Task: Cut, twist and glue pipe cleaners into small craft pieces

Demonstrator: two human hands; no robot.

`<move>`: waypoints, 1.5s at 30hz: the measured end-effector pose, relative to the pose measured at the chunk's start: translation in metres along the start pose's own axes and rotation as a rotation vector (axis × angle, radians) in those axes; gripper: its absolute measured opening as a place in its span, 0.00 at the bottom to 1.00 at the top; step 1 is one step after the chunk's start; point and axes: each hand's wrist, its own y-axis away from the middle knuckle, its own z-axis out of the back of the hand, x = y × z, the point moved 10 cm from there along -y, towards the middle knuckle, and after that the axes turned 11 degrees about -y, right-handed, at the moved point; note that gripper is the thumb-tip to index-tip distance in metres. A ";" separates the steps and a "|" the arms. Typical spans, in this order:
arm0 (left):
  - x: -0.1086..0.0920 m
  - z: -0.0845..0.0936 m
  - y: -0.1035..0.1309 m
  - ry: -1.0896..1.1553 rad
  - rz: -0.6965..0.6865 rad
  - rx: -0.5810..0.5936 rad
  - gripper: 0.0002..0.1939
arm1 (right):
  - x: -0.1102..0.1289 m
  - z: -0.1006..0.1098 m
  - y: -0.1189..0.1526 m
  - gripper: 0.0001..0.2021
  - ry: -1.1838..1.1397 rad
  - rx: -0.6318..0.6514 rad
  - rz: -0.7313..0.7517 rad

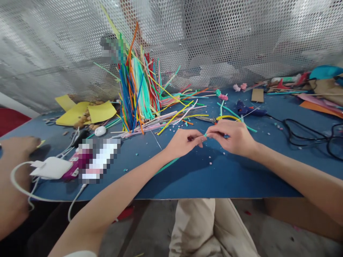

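Perforated silvery metal sheeting point(214, 35) is seen behind a blue-topped table point(166, 185), on which small pastel scraps are scattered. Near the middle of the table, a small teal-green fuzzy piece point(205, 135) is held between the two hands, just above the surface. It is pinched between the thumb and fingers of the left hand point(182, 142) and is also gripped by the curled fingertips of the right hand point(232, 135). Only a tiny part of it is exposed; its full shape is covered by the fingers. A thin green stem point(167, 166) is seen beside the left forearm, but whether it is joined to the held piece cannot be told.

Fuzzy craft stems in many colours are gathered in a tall upright bundle point(139, 89); its base is partly hidden by loose stems, and whether a container is used cannot be made out. Brown round beads point(85, 117) are laid among yellow paper sheets point(102, 112). Pliers point(206, 119) are partly covered by the right hand and a yellow stem. Beyond that hand, a dark blue glue gun point(250, 109) is placed with its black cord point(294, 134) looped to the right. A white charger point(55, 167) is plugged into a purple power strip point(73, 167), beside which a lit, phone-like screen point(100, 160) is blurred by pixelation. Another person's arm point(13, 171) is cut off at the left edge.
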 end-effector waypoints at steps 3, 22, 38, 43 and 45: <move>-0.003 0.017 0.000 -0.291 -0.139 -0.078 0.15 | 0.005 -0.012 0.003 0.06 0.043 0.138 0.144; -0.017 0.016 0.006 -0.168 -0.089 -0.159 0.16 | -0.006 0.007 0.001 0.06 0.150 -0.078 0.017; -0.017 0.034 0.011 -0.632 -0.387 -0.308 0.12 | -0.006 0.002 0.000 0.03 0.024 0.046 0.100; -0.031 0.036 0.012 -0.657 -0.408 -0.318 0.13 | -0.016 -0.007 -0.001 0.04 0.114 0.113 0.083; -0.039 0.034 0.015 -0.620 -0.445 -0.300 0.12 | -0.018 -0.009 -0.001 0.06 0.104 0.113 0.080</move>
